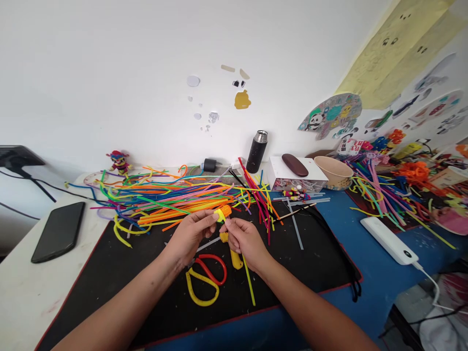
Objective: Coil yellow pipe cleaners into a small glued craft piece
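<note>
My left hand [197, 231] pinches a small orange and yellow bundle of bent pipe cleaners [224, 212] above the black mat [164, 282]. My right hand [246, 241] is closed beside it, with fingertips at the bundle's lower right edge. From under that hand a yellow-green pipe cleaner [249, 282] slants down toward me, and its upper end is hidden by the fingers. Scissors [206, 278] with one red and one yellow handle lie below my hands, blades partly covered. A yellow-handled tool [236, 259] shows partly beneath my right hand; its kind is unclear.
Behind my hands lies a wide heap of coloured pipe cleaners [175, 197]. A black flask [257, 152], a white box [298, 173] and a bowl [333, 171] stand along the wall. A phone [58, 231] lies left, a white power bank [389, 240] with a cable right.
</note>
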Available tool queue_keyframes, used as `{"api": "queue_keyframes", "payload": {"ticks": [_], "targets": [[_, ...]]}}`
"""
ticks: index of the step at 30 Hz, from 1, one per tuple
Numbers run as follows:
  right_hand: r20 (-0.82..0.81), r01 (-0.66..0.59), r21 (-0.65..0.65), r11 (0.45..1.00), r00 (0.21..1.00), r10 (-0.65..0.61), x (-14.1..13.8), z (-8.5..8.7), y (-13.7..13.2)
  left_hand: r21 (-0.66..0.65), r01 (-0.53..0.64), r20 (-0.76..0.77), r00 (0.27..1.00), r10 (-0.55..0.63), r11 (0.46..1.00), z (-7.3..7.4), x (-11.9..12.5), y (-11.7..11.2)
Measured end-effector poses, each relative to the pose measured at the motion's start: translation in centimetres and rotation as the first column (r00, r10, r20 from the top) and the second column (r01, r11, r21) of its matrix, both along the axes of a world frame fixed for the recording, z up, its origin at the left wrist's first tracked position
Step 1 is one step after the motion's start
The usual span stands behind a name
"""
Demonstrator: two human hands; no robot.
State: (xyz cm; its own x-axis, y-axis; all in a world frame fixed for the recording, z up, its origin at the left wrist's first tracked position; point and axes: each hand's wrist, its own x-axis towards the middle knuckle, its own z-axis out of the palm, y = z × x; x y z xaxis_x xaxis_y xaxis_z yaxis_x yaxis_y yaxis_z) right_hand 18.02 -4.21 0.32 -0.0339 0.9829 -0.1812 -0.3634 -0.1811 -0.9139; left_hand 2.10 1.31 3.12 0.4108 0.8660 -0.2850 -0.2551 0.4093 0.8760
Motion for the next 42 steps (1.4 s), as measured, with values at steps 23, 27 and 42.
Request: {"api": "queue_keyframes", "payload": {"ticks": [23,27,42], "targets": [[0.053,0.031,0.035,0.999,0.998,-0.033,0.1,0.7,-0.1,-0.108,0.101,0.035,0.995,-0.098,0.989,0.9,-0.1,-1.1],[0.061,0.037,0.045,0.998,0.997,-0.04,0.1,0.7,-0.1,-0.122,0.096,0.029,0.995,-0.093,0.988,1.0,0.0,-1.1],[0.024,0.034,0.061,0.998,0.999,-0.035,0.1,0.8,-0.1,-0.27,0.164,0.099,0.985,-0.142,0.949,0.6,0.6,-1.6]]}}
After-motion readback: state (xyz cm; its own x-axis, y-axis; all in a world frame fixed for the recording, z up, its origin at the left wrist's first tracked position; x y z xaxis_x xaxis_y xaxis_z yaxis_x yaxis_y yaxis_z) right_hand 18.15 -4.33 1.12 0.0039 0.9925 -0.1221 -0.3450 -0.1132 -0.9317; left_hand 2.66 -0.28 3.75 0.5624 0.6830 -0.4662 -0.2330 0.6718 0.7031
